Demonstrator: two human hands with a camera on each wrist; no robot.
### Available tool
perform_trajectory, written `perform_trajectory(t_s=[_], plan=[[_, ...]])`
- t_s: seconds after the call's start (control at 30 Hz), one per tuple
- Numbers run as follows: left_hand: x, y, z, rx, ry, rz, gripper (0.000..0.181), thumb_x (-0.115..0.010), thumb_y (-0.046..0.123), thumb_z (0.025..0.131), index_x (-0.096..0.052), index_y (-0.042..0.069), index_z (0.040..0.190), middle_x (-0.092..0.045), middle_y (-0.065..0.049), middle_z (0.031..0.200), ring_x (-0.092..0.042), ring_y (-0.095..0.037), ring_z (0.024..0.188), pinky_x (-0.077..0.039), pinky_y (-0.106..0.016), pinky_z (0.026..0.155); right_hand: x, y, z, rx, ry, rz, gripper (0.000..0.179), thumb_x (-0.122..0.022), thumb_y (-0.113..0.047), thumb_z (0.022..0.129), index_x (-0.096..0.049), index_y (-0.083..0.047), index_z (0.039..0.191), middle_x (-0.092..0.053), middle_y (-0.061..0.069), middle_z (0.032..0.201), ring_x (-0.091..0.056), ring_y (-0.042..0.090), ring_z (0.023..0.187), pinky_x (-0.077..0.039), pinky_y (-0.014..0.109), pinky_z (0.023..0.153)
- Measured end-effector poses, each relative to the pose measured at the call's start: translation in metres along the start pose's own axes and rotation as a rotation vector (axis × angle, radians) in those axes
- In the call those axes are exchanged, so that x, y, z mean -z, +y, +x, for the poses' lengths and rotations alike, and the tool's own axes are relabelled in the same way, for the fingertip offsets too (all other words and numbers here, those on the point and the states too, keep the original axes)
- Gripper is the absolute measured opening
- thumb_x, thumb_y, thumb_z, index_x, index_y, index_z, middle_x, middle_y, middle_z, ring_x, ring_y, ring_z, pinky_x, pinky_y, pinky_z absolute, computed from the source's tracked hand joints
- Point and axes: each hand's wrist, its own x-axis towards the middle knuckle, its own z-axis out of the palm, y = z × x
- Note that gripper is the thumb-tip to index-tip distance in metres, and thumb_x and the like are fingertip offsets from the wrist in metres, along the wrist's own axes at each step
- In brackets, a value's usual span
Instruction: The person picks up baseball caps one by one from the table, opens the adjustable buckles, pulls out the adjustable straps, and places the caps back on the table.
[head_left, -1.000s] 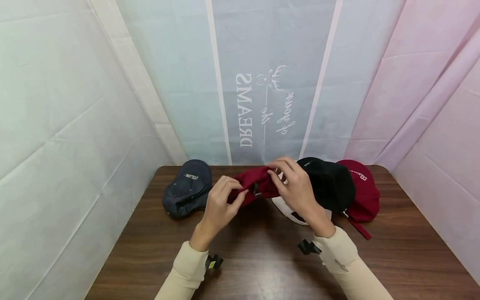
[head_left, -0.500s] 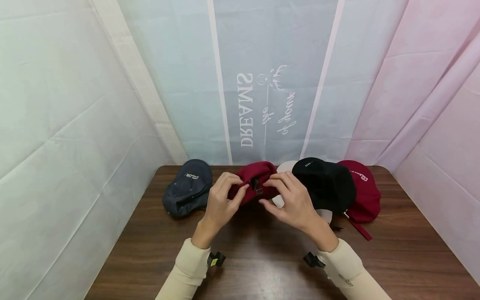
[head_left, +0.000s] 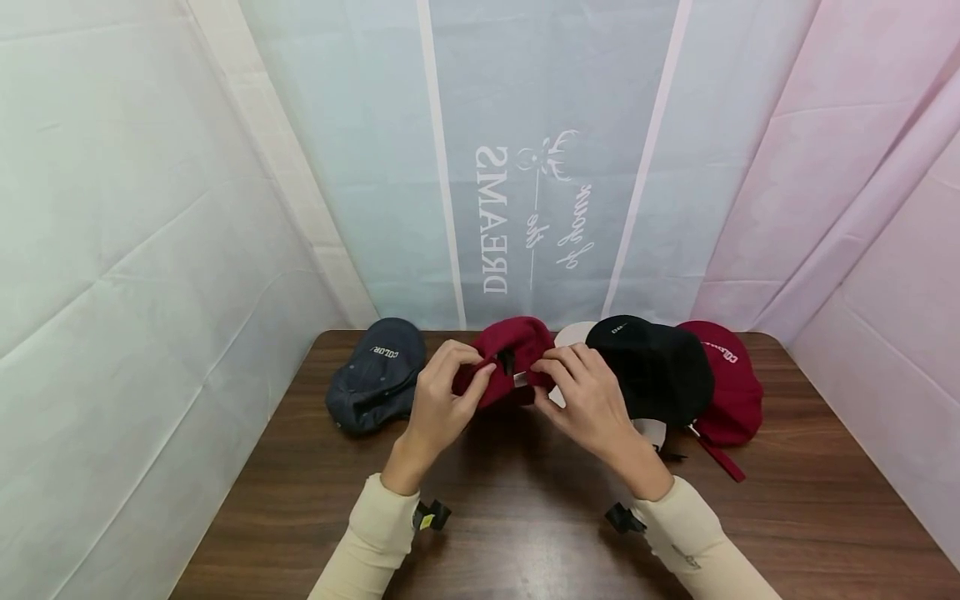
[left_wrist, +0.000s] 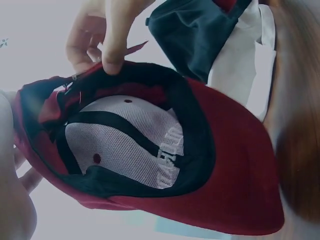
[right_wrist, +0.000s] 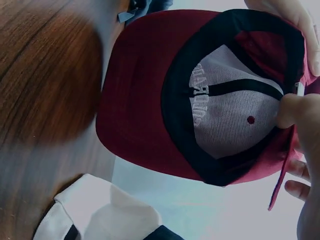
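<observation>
A dark red baseball cap (head_left: 513, 335) is between both hands over the table, its back strap with a metal buckle (head_left: 520, 379) towards me. My left hand (head_left: 438, 404) pinches the rim on the left of the back opening. At the other side, my right hand (head_left: 588, 404) pinches the strap end near the buckle, thumb inside the rim. Both wrist views look into the crown (left_wrist: 125, 135), with its pale mesh lining, dark sweatband and brim (right_wrist: 137, 90). A loose strap end (right_wrist: 281, 180) hangs past the right fingers in the right wrist view.
To the left lies a dark blue cap (head_left: 381, 367) with lettering. At right, a black cap (head_left: 652, 367) overlaps a white cap (head_left: 573, 335) and another red cap (head_left: 731, 392), whose strap (head_left: 723, 461) trails on the wooden table (head_left: 525, 517). Cloth panels (head_left: 555, 83) stand behind.
My right hand has come down from the cap's right side to the strap by the buckle. The cap's crown has tipped up and rounded out; my left hand keeps its grip.
</observation>
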Motion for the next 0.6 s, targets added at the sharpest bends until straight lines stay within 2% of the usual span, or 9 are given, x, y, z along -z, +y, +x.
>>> perform_trajectory(t_s=[0.2,0.47,0.6], plan=[[0.005,0.001,0.005,0.022,-0.005,-0.010,0.015,-0.079,0.000,0.092,-0.066,0.003,0.101,-0.068,-0.010,0.098,-0.067,-0.022,0.089,-0.061,-0.036,0.077,0.008,-0.004,0.007,-0.007,0.048,0.041,0.018,-0.064,-0.016,0.090,-0.075,-0.007,0.100,-0.072,0.009,0.102,-0.062,0.027,0.091,-0.051,0.042,0.078],[0.009,0.001,0.008,0.050,-0.020,-0.038,0.013,-0.076,0.001,0.095,-0.064,0.002,0.100,-0.065,-0.010,0.096,-0.056,-0.017,0.073,-0.050,-0.033,0.055,0.016,-0.009,0.015,-0.009,0.106,0.069,0.017,-0.061,-0.016,0.090,-0.074,-0.007,0.095,-0.073,0.008,0.098,-0.062,0.026,0.086,-0.051,0.038,0.076],[0.009,0.001,0.008,0.085,-0.043,-0.058,0.013,-0.076,-0.001,0.094,-0.064,0.003,0.099,-0.065,-0.009,0.095,-0.061,-0.016,0.075,-0.054,-0.031,0.055,0.019,-0.010,0.017,-0.003,0.150,0.096,0.015,-0.061,-0.014,0.087,-0.073,-0.007,0.093,-0.073,0.006,0.096,-0.061,0.023,0.082,-0.050,0.036,0.072]])
